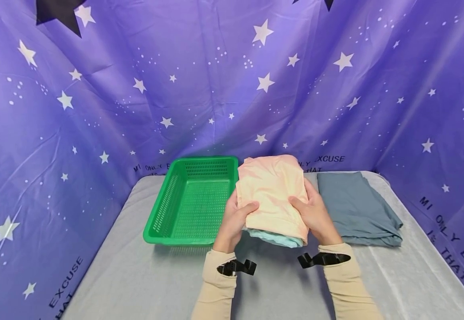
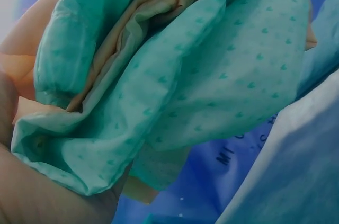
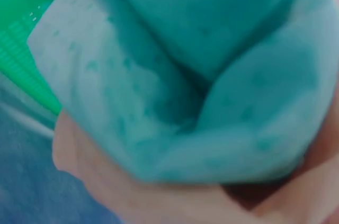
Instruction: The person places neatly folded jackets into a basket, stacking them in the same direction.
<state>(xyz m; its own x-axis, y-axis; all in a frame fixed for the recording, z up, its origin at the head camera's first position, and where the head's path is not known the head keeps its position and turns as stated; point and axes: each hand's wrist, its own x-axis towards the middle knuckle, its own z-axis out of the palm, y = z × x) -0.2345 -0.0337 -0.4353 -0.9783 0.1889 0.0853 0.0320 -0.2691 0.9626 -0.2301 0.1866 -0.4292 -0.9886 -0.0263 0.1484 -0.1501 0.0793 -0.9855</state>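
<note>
**Peach-and-mint cloth bundle (image 1: 273, 191) held up over a grey-covered desk (image 1: 124, 275)**

Head view: bundle held between the two hands, right of a green plastic basket (image 1: 180, 241) and left of a folded slate-blue cloth (image 1: 353, 209). Upper layer pale peach, plain, lightly creased, folded to a rough rectangle with rounded far corners; a mint layer (image 1: 275, 238) shows along the near edge, below the peach. Left-hand grip (image 1: 233, 220) grasping the bundle's left side, thumb on top; right-hand grip (image 1: 313, 211) likewise on the right, thumb on the peach. Cream sleeves (image 1: 217, 289), black wrist mounts (image 1: 237, 267). Basket walls slotted, floor finely perforated. Purple curtain (image 1: 200, 53) behind, white stars and black lettering.

Left wrist view: mint side near the lens, scattered with small darker green marks, heart- or leaf-like. Loose, rolled folds; a peach layer tucked among them. Hand at left, against the cloth.

Right wrist view: blurred. Mint folds meet in a deep, funnel-like crease, same small print. Peach-toned band below; cloth or skin, cannot tell throughout. Part of the basket at upper left.
</note>
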